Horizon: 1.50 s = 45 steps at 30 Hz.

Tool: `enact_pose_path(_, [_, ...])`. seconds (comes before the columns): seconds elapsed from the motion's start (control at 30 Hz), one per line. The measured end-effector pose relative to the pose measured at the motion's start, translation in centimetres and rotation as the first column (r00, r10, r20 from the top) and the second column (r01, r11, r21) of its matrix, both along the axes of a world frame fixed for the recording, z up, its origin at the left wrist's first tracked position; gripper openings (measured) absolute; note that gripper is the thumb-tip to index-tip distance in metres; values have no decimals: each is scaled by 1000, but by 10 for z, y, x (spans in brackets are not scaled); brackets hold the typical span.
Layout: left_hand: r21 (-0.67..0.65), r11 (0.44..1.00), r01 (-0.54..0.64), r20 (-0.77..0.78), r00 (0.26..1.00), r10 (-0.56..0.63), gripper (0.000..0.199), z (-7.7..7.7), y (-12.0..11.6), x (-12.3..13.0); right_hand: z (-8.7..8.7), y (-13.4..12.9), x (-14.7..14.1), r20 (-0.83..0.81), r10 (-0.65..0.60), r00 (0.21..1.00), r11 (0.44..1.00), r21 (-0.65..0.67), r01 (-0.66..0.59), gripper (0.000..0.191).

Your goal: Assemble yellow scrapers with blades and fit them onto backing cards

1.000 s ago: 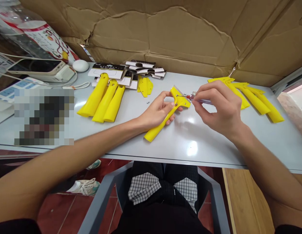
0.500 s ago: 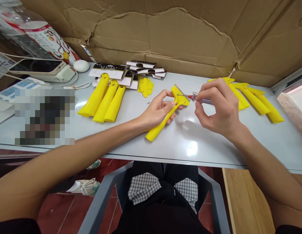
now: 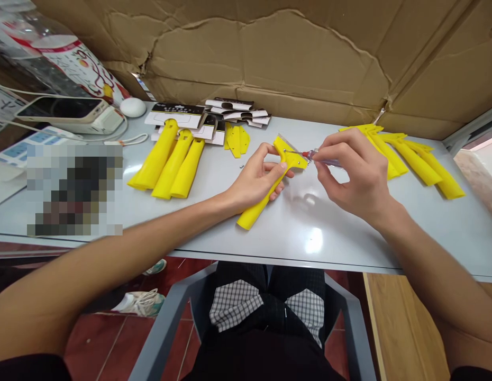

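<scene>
Yellow plastic scraper (image 3: 262, 203) sits mid-desk, its handle wrapped in the left hand's (image 3: 252, 183) curled fingers; the right hand (image 3: 357, 177) pinches a slim screwdriver (image 3: 305, 154), tip at 1 of the head's 2 screws. Fastening looks partway or nearly finished. At 9 o'clock from it, 3 yellow handles (image 3: 175, 164) seem to wait; at 11, yellow plates (image 3: 240, 141) lie loose; at 3, piled scrapers (image 3: 418, 163) look assembled. Glossy white desk (image 3: 349, 246); cardboard (image 3: 270, 61) at 12, red floor tiles (image 3: 93, 336) at 7.

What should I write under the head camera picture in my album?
Left hand holding a yellow scraper, right hand holding a screwdriver to one of its screws.
</scene>
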State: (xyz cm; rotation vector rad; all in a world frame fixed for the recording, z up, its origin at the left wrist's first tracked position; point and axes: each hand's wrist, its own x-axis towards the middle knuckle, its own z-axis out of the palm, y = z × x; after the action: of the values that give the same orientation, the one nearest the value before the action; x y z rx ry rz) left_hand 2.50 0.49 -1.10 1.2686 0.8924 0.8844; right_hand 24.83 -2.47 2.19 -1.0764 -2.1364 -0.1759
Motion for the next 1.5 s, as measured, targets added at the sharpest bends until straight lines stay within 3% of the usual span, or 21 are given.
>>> enact_pose_path(0.13, [9, 1000, 25, 8, 1000, -25, 27, -1, 0, -1, 3, -2, 0, -3, -16, 1000, 999, 38, 16, 15])
enact_pose_path(0.3, [14, 998, 64, 20, 998, -64, 29, -2, 2, -2, 5, 1, 2, -20, 18, 1000, 983, 186, -14, 6])
enact_pose_path(0.43, [4, 998, 65, 19, 998, -65, 30, -2, 2, -2, 1, 7, 3, -21, 50, 999, 961, 274, -42, 15])
enact_pose_path(0.57, [-6, 998, 59, 23, 998, -59, 30, -3, 2, -1, 1, 4, 3, 17, 1, 1000, 976, 216, -5, 4])
enact_pose_path(0.67, [-7, 998, 56, 24, 998, -55, 28, -4, 3, -1, 3, 1, 4, 40, -47, 998, 984, 172, 39, 7])
enact_pose_path(0.77, [-2, 999, 44, 20, 999, -44, 27, -5, 3, -1, 2, 2, 4, -5, -27, 1000, 980, 198, 28, 5])
enact_pose_path(0.87, [2, 999, 48, 26, 999, -48, 27, -5, 4, -1, 0, 5, 3, -37, -12, 999, 976, 216, 20, 12])
enact_pose_path(1.1, [8, 998, 60, 34, 998, -60, 30, -6, 4, -2, 1, 3, 2, -13, -106, 994, 980, 169, 107, 28])
enact_pose_path(1.23, [11, 998, 59, 31, 998, -60, 30, -5, 4, -2, 1, 3, 2, -22, -96, 995, 987, 130, 98, 18])
enact_pose_path(1.37, [7, 998, 64, 35, 997, -64, 32, -5, 5, -2, 2, 4, 1, -54, -6, 999, 984, 180, 15, 6])
enact_pose_path(1.5, [10, 998, 63, 41, 997, -63, 34, -6, 5, -2, 4, 7, 2, -74, 79, 994, 978, 198, -63, 13])
